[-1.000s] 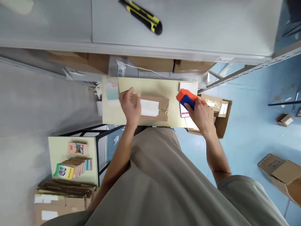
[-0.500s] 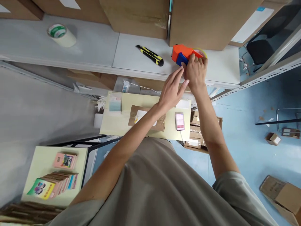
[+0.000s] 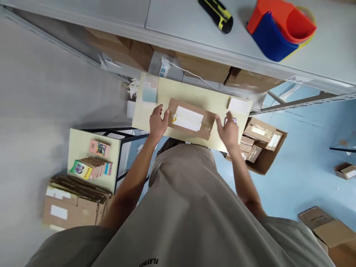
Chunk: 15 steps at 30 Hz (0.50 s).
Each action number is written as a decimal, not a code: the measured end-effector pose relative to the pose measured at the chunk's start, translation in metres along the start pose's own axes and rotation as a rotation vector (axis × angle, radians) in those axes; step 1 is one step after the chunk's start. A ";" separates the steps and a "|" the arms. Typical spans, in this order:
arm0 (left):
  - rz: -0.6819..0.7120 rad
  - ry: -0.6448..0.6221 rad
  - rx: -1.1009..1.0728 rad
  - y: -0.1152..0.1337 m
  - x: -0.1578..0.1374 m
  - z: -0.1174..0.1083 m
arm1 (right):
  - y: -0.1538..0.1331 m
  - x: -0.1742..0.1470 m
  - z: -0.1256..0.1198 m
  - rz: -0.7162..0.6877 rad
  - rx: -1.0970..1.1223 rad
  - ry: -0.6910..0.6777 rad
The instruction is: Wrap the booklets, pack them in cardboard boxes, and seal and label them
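A taped cardboard box (image 3: 180, 129) with a white label lies on the pale yellow table (image 3: 191, 89) in front of me. My left hand (image 3: 158, 121) is at the box's left end, thumb and fingers apart. At the right end is my right hand (image 3: 228, 130), also open, its thumb beside the box corner. I cannot tell whether either hand touches the cardboard. Partly covered by my right hand, a phone (image 3: 234, 120) lies on the table. On the grey shelf above, an orange and blue tape dispenser (image 3: 275, 37) and a black and yellow utility knife (image 3: 219, 16) lie untouched.
A stack of white paper (image 3: 239, 105) sits at the table's right end. Past it, an open carton (image 3: 264, 159) holds several small boxes. Books (image 3: 96, 167) lie on a side table at left, above flattened cardboard (image 3: 75, 204). The shelf edge overhangs the far side.
Both hands have left the shelf and come down to either end of the cardboard box. My right hand let go of the tape dispenser. The view has tilted lower.
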<state>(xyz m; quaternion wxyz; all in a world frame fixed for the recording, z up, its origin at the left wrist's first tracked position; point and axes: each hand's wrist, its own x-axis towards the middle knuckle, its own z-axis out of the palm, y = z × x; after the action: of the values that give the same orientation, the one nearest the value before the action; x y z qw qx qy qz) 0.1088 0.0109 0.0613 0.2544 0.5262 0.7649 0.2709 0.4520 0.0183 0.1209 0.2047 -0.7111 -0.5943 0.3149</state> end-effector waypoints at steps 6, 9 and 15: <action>-0.098 -0.076 0.167 0.030 -0.023 0.023 | 0.002 -0.043 0.078 0.304 -0.001 -0.154; -0.182 -0.046 0.245 0.046 -0.024 0.031 | -0.001 -0.039 0.081 0.319 -0.042 -0.128; -0.077 -0.061 0.104 0.049 -0.018 0.010 | 0.008 -0.040 0.060 0.244 0.037 -0.155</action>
<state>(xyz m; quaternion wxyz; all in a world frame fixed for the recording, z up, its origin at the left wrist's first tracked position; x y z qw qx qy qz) 0.1537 0.0105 0.0895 0.2600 0.5169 0.7896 0.2045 0.4122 -0.0278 0.0804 0.1314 -0.7478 -0.5116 0.4022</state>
